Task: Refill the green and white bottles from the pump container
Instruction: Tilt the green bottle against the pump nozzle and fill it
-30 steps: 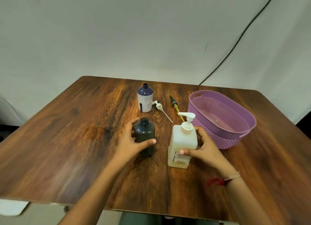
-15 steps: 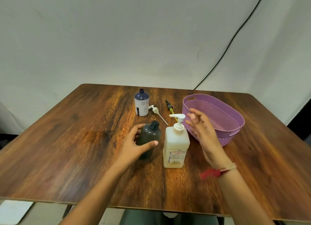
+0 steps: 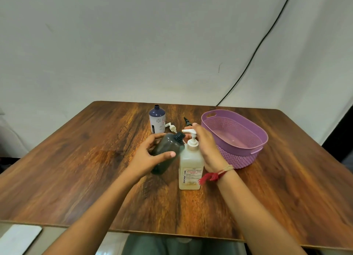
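Filling the first of the two, by the look of it. Gripping the green bottle (image 3: 165, 154) with the left hand (image 3: 147, 158), thumb across the near side and fingers curled round the far side. Holding it tilted, open neck leaned toward the spout of the pump container (image 3: 191, 166) and just beneath it, touching or barely apart; too blurred to say which. Equally hard to say whether propped by its lower edge on the table (image 3: 76, 168) or lifted off it. Covering the pump head with the right hand (image 3: 206, 146), fingers bent over the top, thumb seemingly tucked under the spout. No liquid visibly coming out. Upright on the table, that container, just beside a purple basket (image 3: 262, 138) and holding a pale liquid. Farther back, upright and uncapped, the white bottle (image 3: 157, 122) with its dark shoulder, untouched and well apart from both hands. Just beside it a loose white pump (image 3: 172, 127), and near the basket a dark-tipped yellow tube (image 3: 187, 121), both lying flat. Next, in all likelihood: square the neck under the spout, keep it steady, then press straight down without tipping the container. Narrow opening, so easy to miss and dribble down the side or onto the wood.
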